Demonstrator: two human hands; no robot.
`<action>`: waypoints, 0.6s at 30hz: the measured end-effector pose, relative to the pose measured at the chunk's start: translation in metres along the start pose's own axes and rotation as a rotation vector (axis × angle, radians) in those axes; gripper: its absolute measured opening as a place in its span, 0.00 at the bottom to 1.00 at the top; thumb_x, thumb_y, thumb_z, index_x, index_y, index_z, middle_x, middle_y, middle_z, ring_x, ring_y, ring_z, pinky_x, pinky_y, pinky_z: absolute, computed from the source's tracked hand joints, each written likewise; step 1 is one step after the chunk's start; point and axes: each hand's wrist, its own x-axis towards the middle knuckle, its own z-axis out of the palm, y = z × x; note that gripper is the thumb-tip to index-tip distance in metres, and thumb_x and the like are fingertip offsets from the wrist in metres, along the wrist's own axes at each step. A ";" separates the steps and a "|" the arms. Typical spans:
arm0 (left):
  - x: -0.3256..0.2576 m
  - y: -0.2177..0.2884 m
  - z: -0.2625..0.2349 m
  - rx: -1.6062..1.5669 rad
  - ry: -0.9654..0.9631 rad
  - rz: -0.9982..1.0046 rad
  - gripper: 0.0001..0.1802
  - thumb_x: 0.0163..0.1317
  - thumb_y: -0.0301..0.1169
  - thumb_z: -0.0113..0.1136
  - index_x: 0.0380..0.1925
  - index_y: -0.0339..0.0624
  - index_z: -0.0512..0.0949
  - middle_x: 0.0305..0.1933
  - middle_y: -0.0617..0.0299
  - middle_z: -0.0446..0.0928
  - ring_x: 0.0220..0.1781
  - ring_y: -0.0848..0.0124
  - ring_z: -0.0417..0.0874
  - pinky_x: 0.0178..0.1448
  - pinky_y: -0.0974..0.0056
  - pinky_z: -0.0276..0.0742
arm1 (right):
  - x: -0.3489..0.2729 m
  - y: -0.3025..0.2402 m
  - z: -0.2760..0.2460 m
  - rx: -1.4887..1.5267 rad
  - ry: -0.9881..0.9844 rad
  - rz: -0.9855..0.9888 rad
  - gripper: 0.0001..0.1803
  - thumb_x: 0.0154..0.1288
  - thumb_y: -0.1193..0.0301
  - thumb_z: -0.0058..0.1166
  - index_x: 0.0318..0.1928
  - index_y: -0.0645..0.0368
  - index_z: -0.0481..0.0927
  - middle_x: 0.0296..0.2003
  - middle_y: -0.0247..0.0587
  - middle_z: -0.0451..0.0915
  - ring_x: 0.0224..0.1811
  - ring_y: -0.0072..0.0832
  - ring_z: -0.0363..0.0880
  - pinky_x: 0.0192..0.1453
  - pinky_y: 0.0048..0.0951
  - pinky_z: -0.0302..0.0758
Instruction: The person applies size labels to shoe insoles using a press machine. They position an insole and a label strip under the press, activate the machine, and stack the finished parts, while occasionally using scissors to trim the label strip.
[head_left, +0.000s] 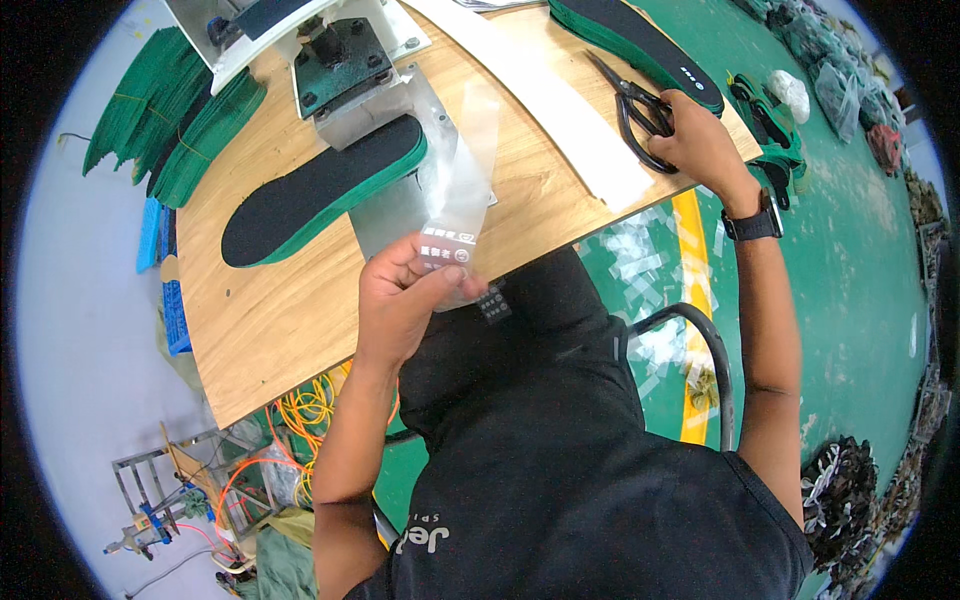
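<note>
My left hand (405,290) holds a clear plastic bag (462,170) with a printed label at its lower end, raised over the near edge of the wooden table (280,310). My right hand (700,140) rests on the handles of black scissors (632,105) at the table's right edge, fingers curled around them. A black insole with a green underside (320,190) lies on the table left of the bag, its toe on a metal plate (400,205).
A press fixture with a dark green block (340,65) stands at the table's back. A white strip (560,110) crosses the table. More insoles (640,45) lie at the back right; green insole stacks (165,110) sit off the left. Plastic scraps litter the green floor (640,250).
</note>
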 end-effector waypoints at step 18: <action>-0.014 0.006 -0.007 -0.117 0.243 -0.055 0.07 0.61 0.25 0.51 0.32 0.30 0.73 0.18 0.57 0.71 0.11 0.74 0.67 0.17 0.70 0.69 | -0.144 -0.109 0.001 1.456 -0.854 0.188 0.63 0.37 0.47 0.74 0.68 0.66 0.52 0.29 0.27 0.66 0.29 0.15 0.64 0.35 0.14 0.61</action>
